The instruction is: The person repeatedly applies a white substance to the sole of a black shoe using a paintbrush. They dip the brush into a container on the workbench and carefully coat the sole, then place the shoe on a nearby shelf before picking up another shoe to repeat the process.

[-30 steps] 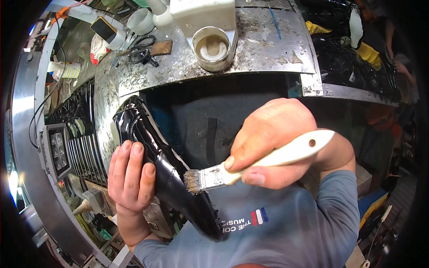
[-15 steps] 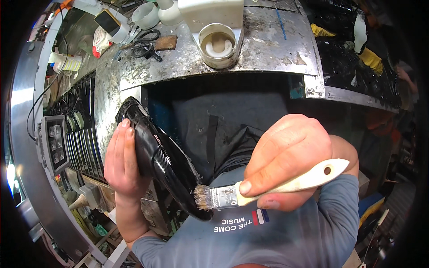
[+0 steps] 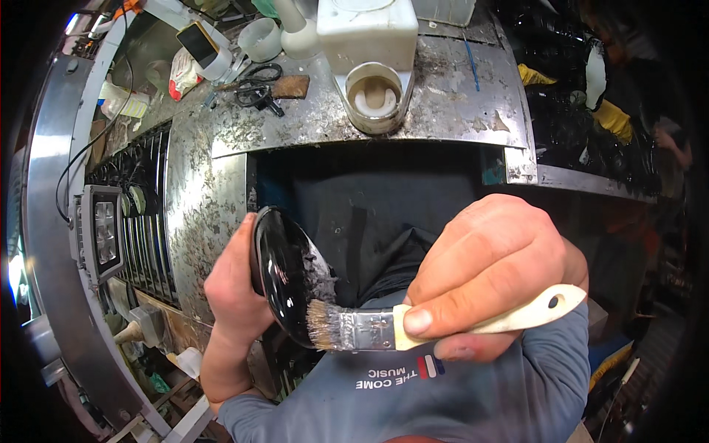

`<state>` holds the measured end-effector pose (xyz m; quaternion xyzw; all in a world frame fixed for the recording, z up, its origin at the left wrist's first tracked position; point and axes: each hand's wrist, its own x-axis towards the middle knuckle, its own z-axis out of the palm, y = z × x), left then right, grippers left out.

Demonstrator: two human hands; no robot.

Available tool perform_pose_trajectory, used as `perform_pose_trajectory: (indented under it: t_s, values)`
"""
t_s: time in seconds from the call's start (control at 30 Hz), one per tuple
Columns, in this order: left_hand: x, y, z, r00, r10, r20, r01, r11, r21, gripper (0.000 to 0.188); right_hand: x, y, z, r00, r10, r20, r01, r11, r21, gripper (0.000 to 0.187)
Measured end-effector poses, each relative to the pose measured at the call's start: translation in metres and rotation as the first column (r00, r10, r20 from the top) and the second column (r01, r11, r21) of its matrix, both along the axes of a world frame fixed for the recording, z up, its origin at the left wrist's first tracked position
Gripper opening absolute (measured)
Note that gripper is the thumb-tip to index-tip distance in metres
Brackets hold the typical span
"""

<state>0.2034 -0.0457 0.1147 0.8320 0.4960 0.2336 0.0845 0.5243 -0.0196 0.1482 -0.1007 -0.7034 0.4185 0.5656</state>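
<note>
My left hand (image 3: 235,295) holds a glossy black rounded piece (image 3: 284,277) from its left side, tilted on edge in front of my chest. My right hand (image 3: 491,273) grips a flat paintbrush (image 3: 413,327) with a pale handle and a metal ferrule. The bristles touch the lower right rim of the black piece, where a grey smear shows. Both forearms wear grey-blue sleeves.
A stained metal bench (image 3: 310,125) wraps around a dark cut-out. On it stand a round tin of pale paste (image 3: 375,97), a white plastic canister (image 3: 367,33), scissors (image 3: 255,85), a phone (image 3: 196,43) and white cups (image 3: 260,38). A black grille (image 3: 144,221) lies left. Dark clutter fills the right.
The black piece has been turned from a long, slanted pose to a more upright, rounder view. The brush has shifted down to its lower rim. The view has tilted slightly.
</note>
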Motion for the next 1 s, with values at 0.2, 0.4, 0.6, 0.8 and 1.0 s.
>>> perform_pose_trajectory:
  t_s: [0.2,0.4,0.6,0.8,1.0]
  values:
    - [0.016,-0.015,0.015,0.974,0.087,0.209,0.017,0.893,-0.450,0.063,-0.006,0.011,0.010,0.999,-0.034,-0.014,0.035,0.997,0.069,0.020]
    - [0.029,-0.013,0.029,0.974,-0.051,0.222,0.167,0.825,-0.540,0.060,-0.006,0.025,0.023,0.994,-0.077,0.078,0.066,0.990,0.127,0.021]
    - [0.029,-0.012,0.041,0.904,0.101,0.416,0.247,0.671,-0.700,0.063,-0.010,0.031,0.024,0.985,-0.114,0.133,0.095,0.986,0.138,0.023]
    - [0.024,-0.014,0.044,0.770,0.350,0.534,0.376,0.427,-0.822,0.056,-0.014,0.037,0.012,0.980,-0.112,0.164,0.083,0.982,0.172,0.022]
    - [0.020,-0.008,0.044,0.646,0.507,0.571,0.522,0.252,-0.815,0.068,-0.019,0.036,-0.001,0.983,-0.099,0.157,0.078,0.988,0.137,0.021]
